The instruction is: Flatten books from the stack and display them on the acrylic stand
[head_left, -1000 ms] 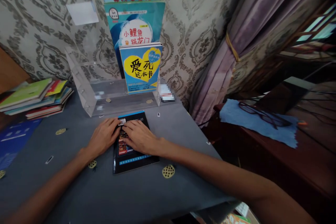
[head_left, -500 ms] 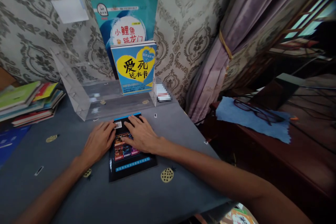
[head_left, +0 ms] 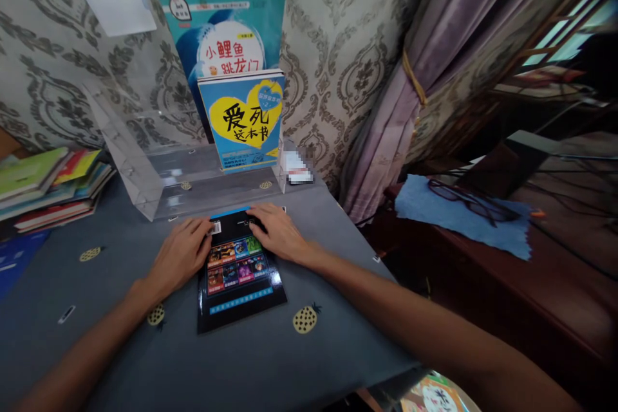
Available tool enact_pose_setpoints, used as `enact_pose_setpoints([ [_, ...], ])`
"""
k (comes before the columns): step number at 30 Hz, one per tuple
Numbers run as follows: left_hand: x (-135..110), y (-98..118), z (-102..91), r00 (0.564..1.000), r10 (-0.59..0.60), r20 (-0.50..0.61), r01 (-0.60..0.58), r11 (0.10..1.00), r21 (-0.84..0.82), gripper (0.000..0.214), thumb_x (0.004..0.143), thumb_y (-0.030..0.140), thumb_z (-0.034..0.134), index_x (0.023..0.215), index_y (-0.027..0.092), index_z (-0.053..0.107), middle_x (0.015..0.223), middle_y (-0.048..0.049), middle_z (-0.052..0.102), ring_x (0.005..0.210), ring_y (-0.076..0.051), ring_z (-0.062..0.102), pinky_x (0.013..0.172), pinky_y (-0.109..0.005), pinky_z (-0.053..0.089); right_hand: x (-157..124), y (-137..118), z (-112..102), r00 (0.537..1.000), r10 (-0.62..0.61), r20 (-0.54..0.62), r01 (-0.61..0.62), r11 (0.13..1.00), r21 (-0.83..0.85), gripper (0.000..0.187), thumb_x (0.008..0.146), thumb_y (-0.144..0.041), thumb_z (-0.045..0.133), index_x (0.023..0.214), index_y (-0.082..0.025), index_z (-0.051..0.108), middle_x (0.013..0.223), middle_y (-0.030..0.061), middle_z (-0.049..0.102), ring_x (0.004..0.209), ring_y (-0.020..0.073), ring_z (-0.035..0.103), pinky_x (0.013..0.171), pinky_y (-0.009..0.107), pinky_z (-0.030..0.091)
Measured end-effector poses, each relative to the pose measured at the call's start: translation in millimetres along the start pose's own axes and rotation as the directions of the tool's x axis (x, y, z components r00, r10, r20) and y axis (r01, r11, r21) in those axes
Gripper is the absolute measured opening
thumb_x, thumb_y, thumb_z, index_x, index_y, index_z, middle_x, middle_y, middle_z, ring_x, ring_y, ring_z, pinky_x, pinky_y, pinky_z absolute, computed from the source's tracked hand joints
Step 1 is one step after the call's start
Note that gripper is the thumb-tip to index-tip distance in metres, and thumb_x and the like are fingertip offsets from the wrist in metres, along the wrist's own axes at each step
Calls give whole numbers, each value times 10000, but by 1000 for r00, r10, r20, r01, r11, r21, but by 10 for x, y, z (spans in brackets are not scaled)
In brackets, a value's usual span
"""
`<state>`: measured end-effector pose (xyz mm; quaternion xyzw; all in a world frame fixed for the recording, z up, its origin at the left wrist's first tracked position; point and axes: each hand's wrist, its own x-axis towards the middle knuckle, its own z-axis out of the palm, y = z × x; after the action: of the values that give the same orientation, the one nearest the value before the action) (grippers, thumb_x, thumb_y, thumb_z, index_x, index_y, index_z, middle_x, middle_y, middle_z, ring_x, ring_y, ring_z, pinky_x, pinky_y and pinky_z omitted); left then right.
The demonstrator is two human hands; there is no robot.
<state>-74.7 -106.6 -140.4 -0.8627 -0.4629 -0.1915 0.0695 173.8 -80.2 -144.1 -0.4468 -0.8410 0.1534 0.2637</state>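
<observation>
A book (head_left: 236, 264) lies flat on the cloth-covered table, its black cover facing up with a barcode, rows of small colour pictures and a blue strip. My left hand (head_left: 186, 248) rests at its upper left edge, fingers stretched out by the barcode. Over the upper right part of the same book lies my right hand (head_left: 280, 232), its thumb apart from the extended fingers. Both hands touch the book without visibly gripping it. Just beyond them stands a clear acrylic rack (head_left: 145, 187), with a blue book (head_left: 246, 119) bearing a yellow heart upright at its right end.
Behind the heart book stand a teal book (head_left: 224, 0) and another taller one. Stacked books (head_left: 53, 187) occupy the table's left side. Right of the table, a dark red surface (head_left: 555, 309) holds a blue cloth (head_left: 410, 206) and glasses (head_left: 476, 203). A tied curtain (head_left: 386, 109) hangs behind.
My right hand has slid right, from across the middle of the black book to its upper right edge, uncovering more pictures. My left hand stays at the left edge. The view has shifted slightly.
</observation>
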Motion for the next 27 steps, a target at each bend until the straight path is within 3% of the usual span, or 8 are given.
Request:
enact_pose_setpoints([
  [5,228,30,117,998,65,1,-65,993,-95,249,975,177,401,1105,175,613,1123,-106,699,1035,-244,626,920,-434,519,67,226,26,995,83,-52,-67,966,251,417,926,-75,458,1317,-158,573,1273,119,692,1191,216,631,1066,442,470],
  [8,403,95,201,994,108,24,-103,982,-159,256,967,150,408,1119,172,614,1123,-98,703,1043,-231,626,933,-429,515,71,274,52,994,97,-60,-73,948,311,440,913,-38,430,1317,-159,554,1232,109,712,1166,200,648,1059,420,476],
  [15,673,260,326,987,154,47,-139,963,-230,302,916,86,426,1113,179,635,1109,-92,703,1035,-232,626,919,-424,515,48,257,68,990,98,-104,-71,970,234,497,888,-15,444,1345,-195,523,1237,93,702,1166,224,619,1049,460,467],
  [27,709,232,358,988,155,18,-142,942,-305,407,831,-9,378,1081,176,640,1067,-85,709,1007,-232,629,891,-413,516,61,276,69,995,53,-87,-34,978,204,557,840,31,443,1344,-194,518,1204,94,700,1180,234,598,1042,448,480],
])
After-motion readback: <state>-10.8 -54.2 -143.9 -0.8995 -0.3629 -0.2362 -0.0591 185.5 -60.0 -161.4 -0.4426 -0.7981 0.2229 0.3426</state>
